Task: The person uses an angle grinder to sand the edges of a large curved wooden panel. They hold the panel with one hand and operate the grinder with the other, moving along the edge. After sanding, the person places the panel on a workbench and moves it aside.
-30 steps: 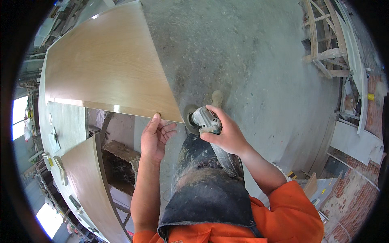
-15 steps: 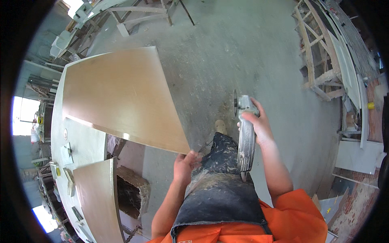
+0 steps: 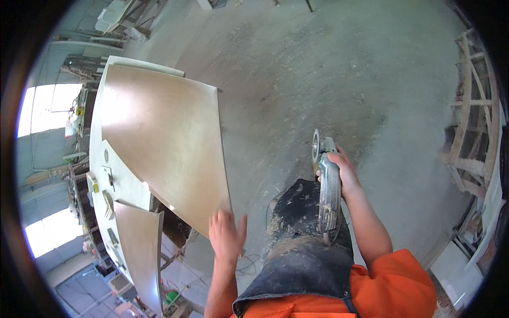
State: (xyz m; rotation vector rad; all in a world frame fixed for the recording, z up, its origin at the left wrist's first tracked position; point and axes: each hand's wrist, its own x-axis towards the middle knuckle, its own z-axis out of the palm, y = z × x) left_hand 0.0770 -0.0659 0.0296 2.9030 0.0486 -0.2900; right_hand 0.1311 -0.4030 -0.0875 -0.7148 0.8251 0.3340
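My right hand [image 3: 344, 172] is wrapped round the body of a dusty grey angle grinder [image 3: 330, 193], its disc end pointing away from me and its cord end near my apron. My left hand [image 3: 225, 233] lies with fingers stretched out at the near right corner of a large brown sheet panel [image 3: 169, 143]; the fingertips are slightly blurred. The panel rests on a pale worktable [image 3: 124, 175] and overhangs its edge. A second, narrower brown panel [image 3: 140, 244] lies closer on the left.
Small tools and a yellow-marked block [image 3: 93, 183] lie on the table's left part. A wooden trestle frame [image 3: 469, 116] stands far right. My dusty dark apron [image 3: 302, 270] hangs in front of me, above a concrete floor [image 3: 297, 79]. Bright windows are at the left.
My view has swung, shifting the scene. The large panel now sits at a different angle on the table. My left hand has gone from gripping its corner to lying stretched over it.
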